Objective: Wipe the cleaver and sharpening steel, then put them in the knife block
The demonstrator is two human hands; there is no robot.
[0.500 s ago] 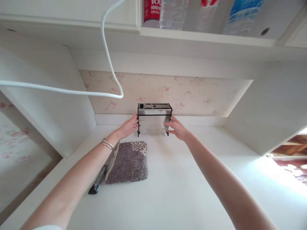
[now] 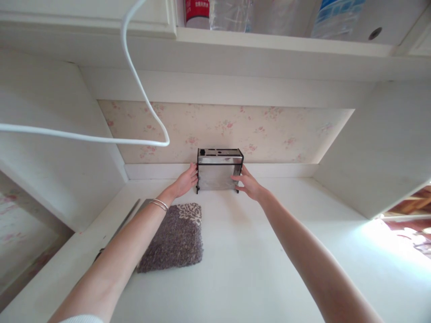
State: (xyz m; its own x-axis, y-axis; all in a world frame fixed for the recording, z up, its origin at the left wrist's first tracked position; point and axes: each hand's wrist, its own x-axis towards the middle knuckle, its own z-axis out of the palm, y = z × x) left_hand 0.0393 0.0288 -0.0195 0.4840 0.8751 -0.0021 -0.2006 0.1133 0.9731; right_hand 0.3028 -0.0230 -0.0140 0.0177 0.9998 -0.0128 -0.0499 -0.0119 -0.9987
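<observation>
We held the shiny metal box with black edges and slots on top (image 2: 219, 169) at the back of the white counter (image 2: 256, 269), against the flowery wall (image 2: 269, 130). Our left hand (image 2: 184, 181) and right hand (image 2: 249, 184) were open, pressing its sides. It might tip if we pushed unevenly. A fuzzy grey mat (image 2: 175, 240) lay nearby.

Bare forearms, thin silver bangles (image 2: 159, 205) on left wrist, white sleeve edge (image 2: 81, 319)

I see a shiny metal knife block (image 2: 219, 169) with a black slotted top, standing upright against the floral back wall.
</observation>
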